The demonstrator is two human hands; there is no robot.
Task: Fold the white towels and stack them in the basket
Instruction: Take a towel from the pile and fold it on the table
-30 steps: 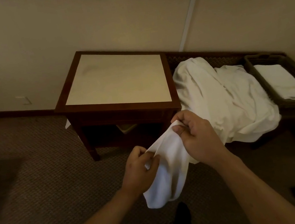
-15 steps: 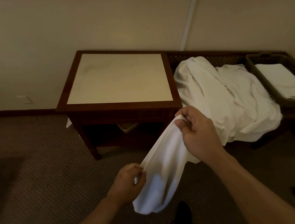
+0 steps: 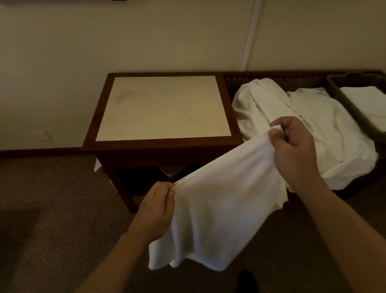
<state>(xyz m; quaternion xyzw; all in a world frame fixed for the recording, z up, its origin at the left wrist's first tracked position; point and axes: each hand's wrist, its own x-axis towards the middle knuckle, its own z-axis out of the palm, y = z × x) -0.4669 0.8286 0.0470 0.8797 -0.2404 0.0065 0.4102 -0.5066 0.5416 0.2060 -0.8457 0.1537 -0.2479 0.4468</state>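
A white towel is held stretched in mid-air, near the tabletop, one corner pinched by the left hand and the other by the right hand, fingers curled tight. Folded towels are already laid in the basket at far right; a heap of unfolded towels is left beside it.
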